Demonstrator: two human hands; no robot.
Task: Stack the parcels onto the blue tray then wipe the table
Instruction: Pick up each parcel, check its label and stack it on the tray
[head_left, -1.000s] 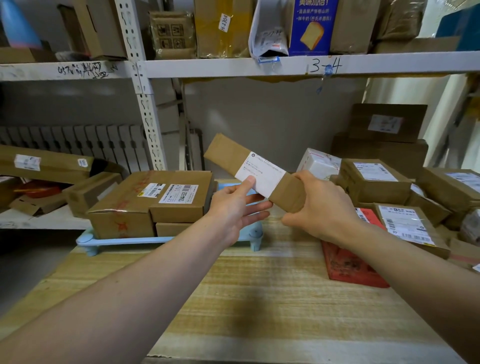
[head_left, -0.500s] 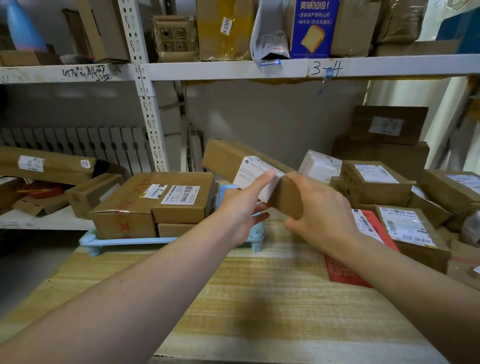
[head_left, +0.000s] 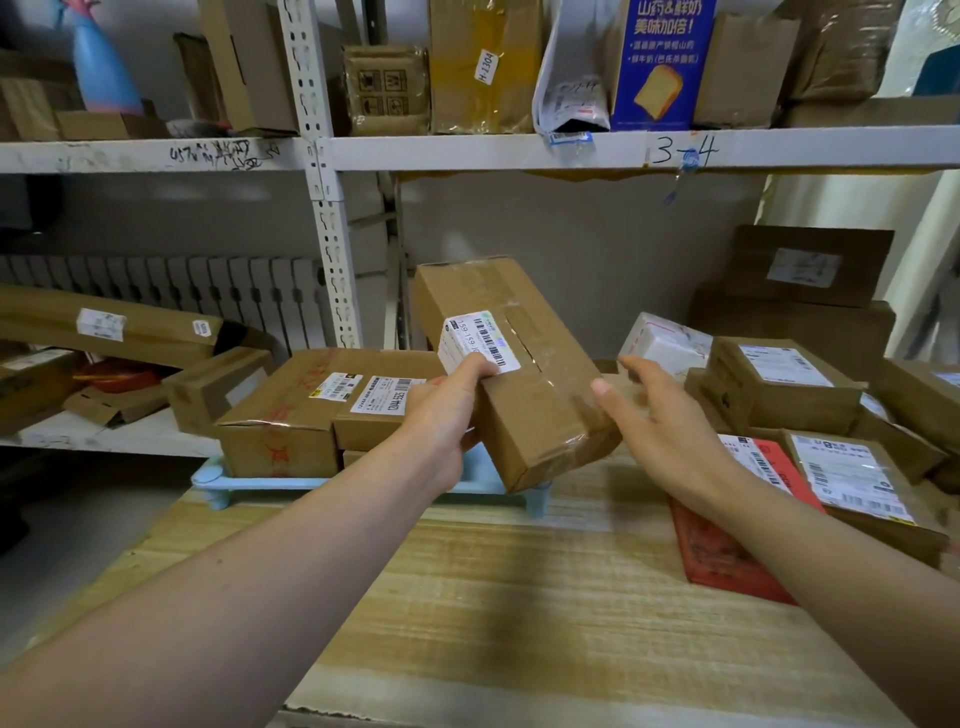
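Above the right end of the blue tray (head_left: 483, 480), the left hand (head_left: 441, 415) grips a long brown parcel (head_left: 524, 374) by its left edge, thumb on the white barcode label (head_left: 475, 340), the box tilted with its far end raised. Just right of it, the right hand (head_left: 670, 431) hangs open, fingers spread and slightly blurred, not touching the box. Two taped cartons (head_left: 311, 410) already sit on the tray's left part. More labelled parcels (head_left: 779, 389) and a red flat packet (head_left: 727, 556) crowd the wooden worktop (head_left: 519, 597) at right.
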